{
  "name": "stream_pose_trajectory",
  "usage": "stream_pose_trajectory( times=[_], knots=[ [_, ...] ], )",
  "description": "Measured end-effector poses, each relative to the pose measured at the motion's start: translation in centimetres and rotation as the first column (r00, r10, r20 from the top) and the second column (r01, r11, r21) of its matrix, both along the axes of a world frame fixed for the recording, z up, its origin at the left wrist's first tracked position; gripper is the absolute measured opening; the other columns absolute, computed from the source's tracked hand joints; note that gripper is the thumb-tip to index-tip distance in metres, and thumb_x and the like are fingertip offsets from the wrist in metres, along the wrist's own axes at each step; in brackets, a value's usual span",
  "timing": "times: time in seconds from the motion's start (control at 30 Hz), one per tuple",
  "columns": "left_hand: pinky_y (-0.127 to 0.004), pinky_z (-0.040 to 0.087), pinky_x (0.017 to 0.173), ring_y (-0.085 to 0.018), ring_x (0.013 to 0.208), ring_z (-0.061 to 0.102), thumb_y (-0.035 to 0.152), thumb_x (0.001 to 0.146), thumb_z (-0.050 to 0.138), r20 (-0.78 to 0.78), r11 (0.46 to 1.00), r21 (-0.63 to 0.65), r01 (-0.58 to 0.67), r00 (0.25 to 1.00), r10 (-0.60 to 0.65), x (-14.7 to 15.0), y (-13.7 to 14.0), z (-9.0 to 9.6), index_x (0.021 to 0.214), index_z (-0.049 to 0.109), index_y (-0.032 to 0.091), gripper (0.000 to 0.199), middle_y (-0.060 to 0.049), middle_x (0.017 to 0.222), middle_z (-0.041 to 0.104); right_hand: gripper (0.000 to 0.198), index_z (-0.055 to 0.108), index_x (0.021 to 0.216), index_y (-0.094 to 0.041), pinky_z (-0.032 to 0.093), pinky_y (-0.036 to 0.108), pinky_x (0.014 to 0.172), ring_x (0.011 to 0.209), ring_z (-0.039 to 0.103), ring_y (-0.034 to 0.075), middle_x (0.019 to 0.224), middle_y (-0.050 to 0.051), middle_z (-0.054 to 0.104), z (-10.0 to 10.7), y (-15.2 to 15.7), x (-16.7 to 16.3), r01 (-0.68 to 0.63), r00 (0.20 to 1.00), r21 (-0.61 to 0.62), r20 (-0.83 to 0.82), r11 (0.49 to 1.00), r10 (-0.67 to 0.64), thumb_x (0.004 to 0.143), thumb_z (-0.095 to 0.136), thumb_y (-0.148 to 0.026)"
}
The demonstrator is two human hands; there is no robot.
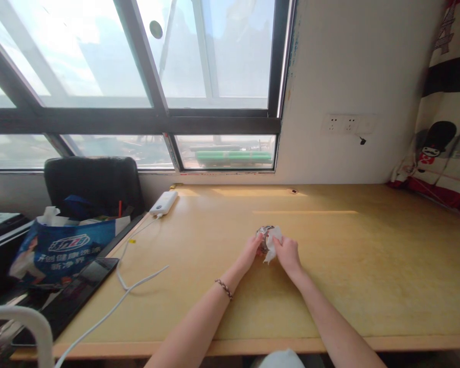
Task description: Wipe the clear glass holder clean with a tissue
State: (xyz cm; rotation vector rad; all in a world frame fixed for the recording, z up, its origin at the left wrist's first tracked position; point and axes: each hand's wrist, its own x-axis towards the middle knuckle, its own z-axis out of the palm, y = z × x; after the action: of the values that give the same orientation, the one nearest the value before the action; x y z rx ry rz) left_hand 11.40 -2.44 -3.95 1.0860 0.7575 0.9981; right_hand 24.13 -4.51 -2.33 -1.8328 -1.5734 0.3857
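Observation:
Over the middle of the table, my left hand point(254, 248) has its fingers closed round a small roundish thing with a dark and white pattern point(267, 229). Its kind is too small and too covered to make out. A crumpled white tissue point(273, 245) lies against that thing, its torn end hanging down. My right hand point(289, 254) pinches the tissue at its right side, thumb and fingers together. Both hands are close together, with a dark braided bracelet point(224, 289) on the left wrist.
A white power bank point(164, 203) lies at the table's far left, its white cable point(127, 289) trailing over the left edge. Beside the table are a blue bag point(67, 250), a black chair point(94, 179) and a dark flat panel point(71, 296). The wooden table point(368, 276) meets the wall behind.

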Motion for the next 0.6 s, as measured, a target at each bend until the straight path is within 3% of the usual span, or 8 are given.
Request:
stream_pose_trajectory(
  times=[0.17,0.3,0.47,0.6],
  knots=[
    [-0.021,0.039,0.056,-0.013,0.065,0.054,0.043,0.068,0.059,0.052,0.988,0.145,0.051,0.997,-0.059,-0.1,-1.0,1.5,0.105,0.053,0.011,0.05,-0.006,0.079,0.06,0.042,0.058,0.054,-0.014,0.033,0.02,0.037,0.033,0.046,0.011,0.036,0.003,0.051,-0.3,-0.1,-0.3,-0.049,0.94,-0.186,-0.341,0.981,-0.017,0.078,0.035,-0.04],
    [-0.023,0.042,0.06,-0.015,0.07,0.056,0.038,0.063,0.064,0.1,0.993,0.113,0.028,0.994,-0.039,-0.2,-1.1,2.1,0.11,0.05,0.013,0.056,-0.008,0.089,0.061,0.04,0.057,0.059,-0.013,0.027,0.018,0.03,0.027,0.038,0.008,0.035,-0.001,0.05,-0.5,-0.4,-0.5,-0.171,0.839,-0.214,-0.544,0.962,0.028,0.076,0.038,-0.043],
    [-0.022,0.041,0.052,-0.012,0.055,0.054,0.048,0.067,0.053,0.116,0.999,-0.039,0.007,0.993,-0.002,-0.5,-0.2,1.0,0.094,0.059,0.012,0.046,-0.004,0.069,0.062,0.034,0.054,0.053,-0.013,0.026,0.017,0.03,0.025,0.037,0.007,0.031,-0.002,0.047,-0.3,-0.6,-0.9,-0.229,0.851,-0.192,-0.516,0.954,0.1,0.073,0.043,-0.04],
    [-0.025,0.041,0.052,-0.014,0.05,0.054,0.055,0.07,0.043,0.176,0.98,-0.158,0.121,0.98,-0.093,-0.6,0.1,0.5,0.07,0.061,0.011,0.047,-0.004,0.057,0.06,0.037,0.056,0.056,-0.014,0.032,0.019,0.036,0.032,0.047,0.011,0.035,0.001,0.051,-0.2,-0.7,-0.9,-0.184,0.949,-0.101,-0.278,0.978,0.149,0.077,0.038,-0.038]
  ],
)
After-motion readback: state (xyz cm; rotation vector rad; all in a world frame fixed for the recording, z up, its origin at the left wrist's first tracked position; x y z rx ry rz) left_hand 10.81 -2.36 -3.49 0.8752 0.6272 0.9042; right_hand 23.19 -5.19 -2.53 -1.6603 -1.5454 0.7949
